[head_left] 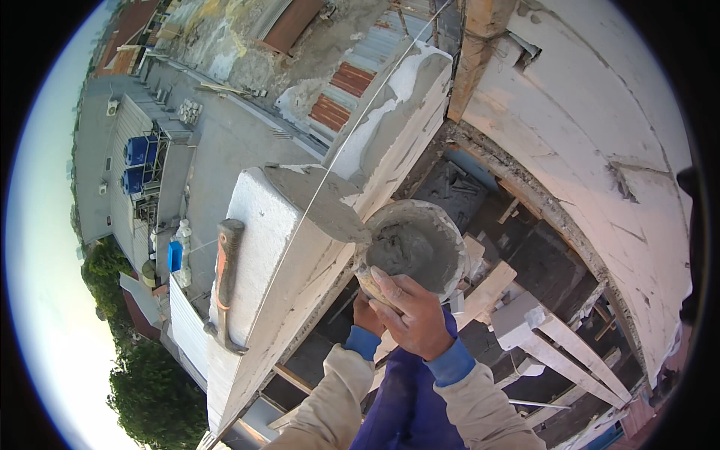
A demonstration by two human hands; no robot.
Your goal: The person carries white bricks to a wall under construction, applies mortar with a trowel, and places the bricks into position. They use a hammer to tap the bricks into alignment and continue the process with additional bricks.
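A round, mortar-crusted bucket (451, 234) holds wet grey mortar (412, 251) just in front of me, beside the wall top. At its near rim, my right hand (420, 319) is closed round a short, brownish wooden handle (373, 288). It looks like a trowel handle, though no blade can be made out. My left hand (367, 316) is close against the bucket's underside, mostly covered by the right; its fingers are hidden. To the left, a claw hammer (226, 274) with an orange and dark grip lies on the pale block wall (259, 217).
Fresh mortar (315, 196) coats part of the wall top, and a taut string (324, 176) runs along it. Below me are an open gap with timber pieces (491, 289) and a white beam (574, 352). A large pale slab (577, 112) rises on the right; rooftops lie far below left.
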